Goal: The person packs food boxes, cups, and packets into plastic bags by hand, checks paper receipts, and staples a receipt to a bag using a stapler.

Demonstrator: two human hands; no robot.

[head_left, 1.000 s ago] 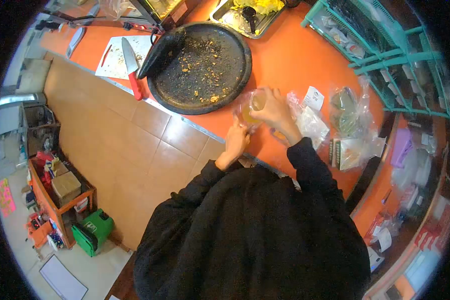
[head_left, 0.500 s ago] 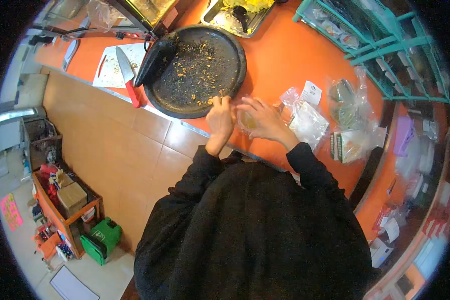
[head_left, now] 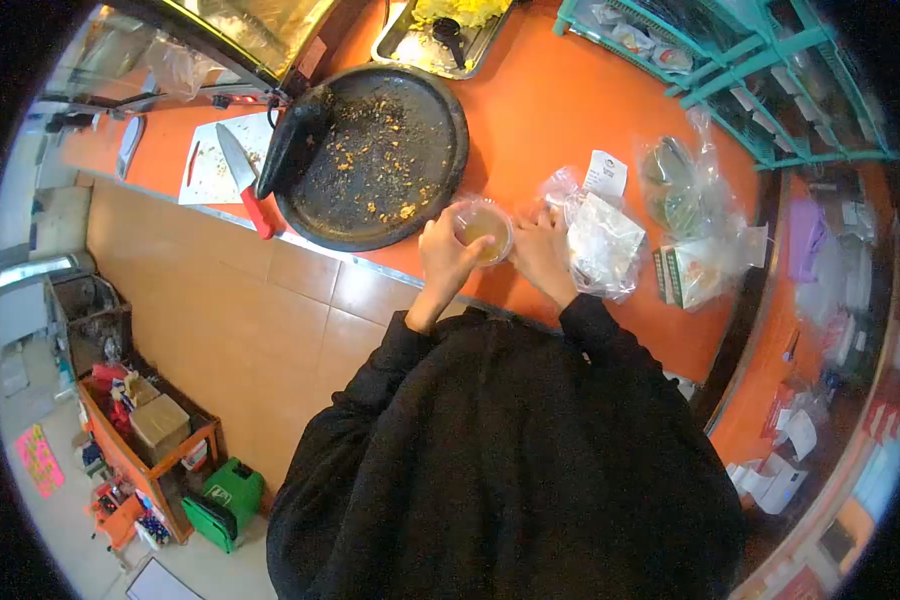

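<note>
My left hand (head_left: pixel 444 262) is closed around the side of a small clear plastic cup (head_left: pixel 494 254) of yellowish-brown liquid, its thumb across the cup near the counter's front edge. Just right of the cup, my right hand (head_left: pixel 540 256) has its fingers curled together, tips at the left edge of a clear plastic bag (head_left: pixel 608 245) with a pale packet inside. What those fingers pinch, if anything, is hidden. A white printed receipt (head_left: pixel 606 172) lies above this bag.
A wide dark stone mortar (head_left: pixel 385 165) with crumbs and a thick pestle (head_left: pixel 292 140) stands left. Beyond are a red-handled knife (head_left: pixel 240 165) on a white board (head_left: pixel 207 183) and a metal tray (head_left: pixel 470 65). Another filled bag (head_left: pixel 685 205) and a teal rack (head_left: pixel 715 75) stand right.
My left hand has gone from a closed fist beside the cup to gripping it. My right hand has left the cup and moved right, beside the plastic bag. The whole view has shifted slightly.
</note>
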